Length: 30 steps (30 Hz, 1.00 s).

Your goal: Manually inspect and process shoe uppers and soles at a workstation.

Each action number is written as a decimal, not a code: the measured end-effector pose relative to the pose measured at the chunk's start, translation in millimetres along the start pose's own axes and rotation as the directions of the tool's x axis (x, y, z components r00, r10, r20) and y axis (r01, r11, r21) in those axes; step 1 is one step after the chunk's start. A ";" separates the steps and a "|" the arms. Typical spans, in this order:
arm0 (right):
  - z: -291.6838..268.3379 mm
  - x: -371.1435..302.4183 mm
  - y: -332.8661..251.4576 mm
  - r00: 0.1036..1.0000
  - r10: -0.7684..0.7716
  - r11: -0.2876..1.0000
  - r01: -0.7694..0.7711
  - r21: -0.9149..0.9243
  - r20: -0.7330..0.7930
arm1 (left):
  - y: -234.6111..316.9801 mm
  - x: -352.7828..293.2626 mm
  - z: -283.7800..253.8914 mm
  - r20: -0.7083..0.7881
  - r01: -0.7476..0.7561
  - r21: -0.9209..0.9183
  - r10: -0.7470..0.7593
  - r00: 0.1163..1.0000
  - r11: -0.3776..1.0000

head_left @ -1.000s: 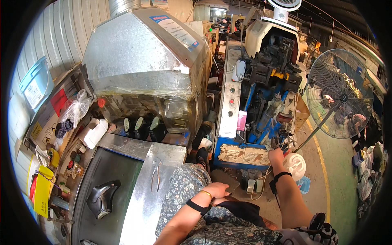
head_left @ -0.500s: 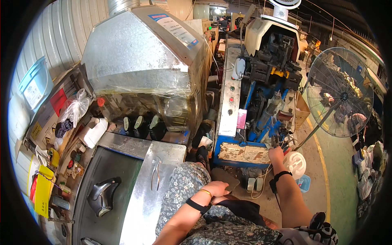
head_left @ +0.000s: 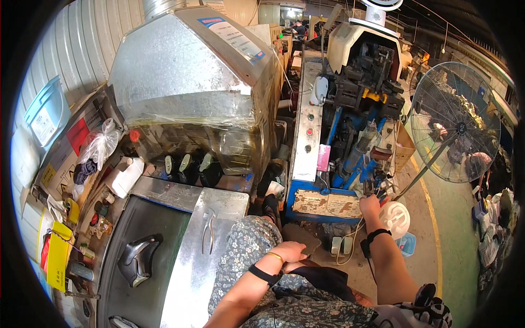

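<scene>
My left hand (head_left: 294,252) rests over my lap, its fingers curled together beside a dark piece of cloth (head_left: 325,280). Whether anything is inside those fingers is hidden. Stretched forward, my right hand (head_left: 370,205) is at the lower front of a blue-framed machine (head_left: 328,204), its fingers closed around a small part there that I cannot make out. On the metal ledge to my left lie pliers (head_left: 208,230) with their handles toward me. A shiny black shoe upper (head_left: 139,260) sits on the dark conveyor belt (head_left: 169,223) further left.
Several black shoes on lasts (head_left: 187,170) stand before the metal hood (head_left: 180,65). A large standing fan (head_left: 458,123) is at the right. Near my right forearm are a white lidded bucket (head_left: 395,217) and a blue basin (head_left: 407,245). A foot pedal (head_left: 342,245) with a cable lies below the machine.
</scene>
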State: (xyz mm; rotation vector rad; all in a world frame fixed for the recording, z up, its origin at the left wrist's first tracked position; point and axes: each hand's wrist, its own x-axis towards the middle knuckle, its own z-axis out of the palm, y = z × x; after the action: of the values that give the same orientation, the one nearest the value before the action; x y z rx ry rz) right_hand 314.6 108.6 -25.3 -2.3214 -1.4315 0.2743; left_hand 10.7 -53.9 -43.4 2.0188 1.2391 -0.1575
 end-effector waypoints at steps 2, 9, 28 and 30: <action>-0.1 0.2 0.0 1.000 0.003 1.000 -0.003 0.004 0.004 | 1.9 -1.8 -1.9 0.001 -0.002 0.001 0.002 1.000 1.000; 3.3 2.6 2.9 1.000 0.007 1.000 -0.007 0.013 -0.013 | 2.7 -2.1 -2.6 0.005 0.001 0.007 -0.001 1.000 1.000; 1.4 0.6 1.5 1.000 -0.003 1.000 0.003 0.026 -0.009 | -1.2 2.3 -0.2 0.037 -0.001 0.023 0.000 0.999 1.000; 0.6 -0.7 1.7 1.000 -0.009 1.000 0.009 0.028 -0.009 | -0.1 1.7 -1.1 0.040 0.003 0.022 -0.004 0.999 1.000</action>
State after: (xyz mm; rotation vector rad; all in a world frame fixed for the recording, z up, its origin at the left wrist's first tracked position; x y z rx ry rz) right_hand 315.4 107.4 -26.5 -2.2906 -1.4242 0.2802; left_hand 11.3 -51.9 -43.5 2.0234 1.2209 -0.2128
